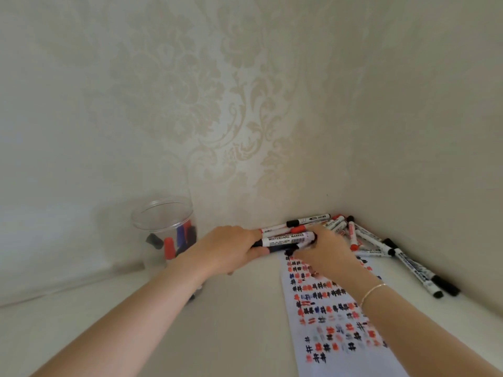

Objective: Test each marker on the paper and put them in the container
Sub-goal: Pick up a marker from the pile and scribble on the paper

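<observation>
My left hand (228, 247) grips a small bundle of whiteboard markers (285, 238) held level above the top of the paper (321, 317). My right hand (325, 250) is at the other end of the bundle, fingers curled round the markers there. The white paper strip carries rows of red, black and blue test marks. A pile of loose markers (367, 238) lies in the corner behind and to the right of my hands. The clear round container (164, 227) stands at the left by the wall with several markers inside.
Everything sits on a white tabletop (136, 322) in a corner between two patterned cream walls (217, 104). More markers (424, 273) trail along the right wall. A thin bracelet (373, 291) is on my right wrist.
</observation>
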The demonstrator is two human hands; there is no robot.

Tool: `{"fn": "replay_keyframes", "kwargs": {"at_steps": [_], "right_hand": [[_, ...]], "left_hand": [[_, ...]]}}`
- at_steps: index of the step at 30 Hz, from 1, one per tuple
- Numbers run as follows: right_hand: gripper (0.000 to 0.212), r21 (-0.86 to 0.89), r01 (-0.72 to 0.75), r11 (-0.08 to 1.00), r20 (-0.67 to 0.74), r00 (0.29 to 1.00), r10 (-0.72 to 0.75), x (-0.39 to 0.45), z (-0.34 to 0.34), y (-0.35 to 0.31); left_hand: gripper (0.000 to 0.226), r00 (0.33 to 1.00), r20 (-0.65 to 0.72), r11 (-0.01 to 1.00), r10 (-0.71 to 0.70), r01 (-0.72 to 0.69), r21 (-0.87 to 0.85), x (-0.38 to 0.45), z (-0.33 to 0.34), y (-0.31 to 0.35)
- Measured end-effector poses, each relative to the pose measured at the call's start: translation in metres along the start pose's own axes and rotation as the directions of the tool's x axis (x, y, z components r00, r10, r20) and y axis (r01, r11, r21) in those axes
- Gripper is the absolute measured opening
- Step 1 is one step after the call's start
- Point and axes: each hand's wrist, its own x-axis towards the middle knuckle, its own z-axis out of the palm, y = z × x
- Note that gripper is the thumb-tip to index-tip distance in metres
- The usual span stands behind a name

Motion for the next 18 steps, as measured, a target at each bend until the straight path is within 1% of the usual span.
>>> {"fn": "replay_keyframes", "kwargs": {"at_steps": [1, 2, 3, 4, 5, 7, 8, 11, 13, 16, 17, 18], "right_hand": [[0.028, 0.346, -0.117, 0.931, 0.109, 0.991, 0.084, -0.001, -0.001, 0.002], [0.026, 0.635, -0.229, 0.738, 0.245, 0.965, 0.09, -0.005, -0.002, 0.002], [0.018, 0.793, -0.292, 0.535, 0.328, 0.944, 0.03, -0.01, 0.0, 0.001], [0.01, 0.848, -0.314, 0.426, 0.363, 0.931, -0.035, -0.013, 0.002, -0.001], [0.009, 0.859, -0.309, 0.409, 0.369, 0.927, -0.075, -0.016, 0.007, -0.004], [0.018, 0.853, -0.252, 0.456, 0.325, 0.941, -0.089, -0.017, 0.017, -0.011], [0.019, 0.853, -0.235, 0.466, 0.304, 0.949, -0.079, -0.017, 0.02, -0.014], [0.018, 0.85, -0.218, 0.48, 0.275, 0.96, -0.052, -0.016, 0.022, -0.018], [0.014, 0.846, -0.21, 0.49, 0.27, 0.961, -0.054, -0.018, 0.019, -0.019], [0.023, 0.868, -0.226, 0.442, 0.293, 0.952, -0.088, -0.021, 0.015, -0.023], [0.027, 0.88, -0.233, 0.414, 0.297, 0.95, -0.096, -0.021, 0.013, -0.023], [0.03, 0.903, -0.234, 0.359, 0.287, 0.953, -0.099, -0.019, 0.011, -0.022]], "left_hand": [[0.028, 1.0, -0.005, 0.997, -0.01, 0.009, -0.076, 0.0, 0.001, 0.002], [0.029, 1.0, 0.0, 0.986, -0.017, 0.016, -0.166, 0.001, 0.003, 0.004], [0.029, 1.0, 0.011, 0.967, -0.007, 0.009, -0.254, 0.001, 0.003, 0.007], [0.027, 1.0, 0.024, 0.945, 0.016, -0.007, -0.327, 0.002, 0.005, 0.01], [0.025, 0.999, 0.023, 0.922, 0.046, -0.034, -0.386, 0.003, 0.006, 0.015], [0.02, 0.996, 0.005, 0.865, 0.094, -0.079, -0.496, 0.005, 0.01, 0.024], [0.018, 0.995, 0.006, 0.825, 0.1, -0.079, -0.559, 0.005, 0.011, 0.03], [0.022, 0.995, 0.066, 0.689, 0.073, -0.003, -0.725, 0.003, 0.012, 0.037], [0.026, 0.991, 0.098, 0.584, 0.089, 0.028, -0.811, 0.002, 0.013, 0.038], [0.032, 0.992, 0.091, 0.449, 0.084, 0.044, -0.892, 0.003, 0.012, 0.041], [0.035, 0.993, 0.086, 0.406, 0.079, 0.047, -0.913, 0.004, 0.011, 0.041], [0.036, 0.992, 0.085, 0.35, 0.089, 0.048, -0.936, 0.003, 0.01, 0.041]]}}
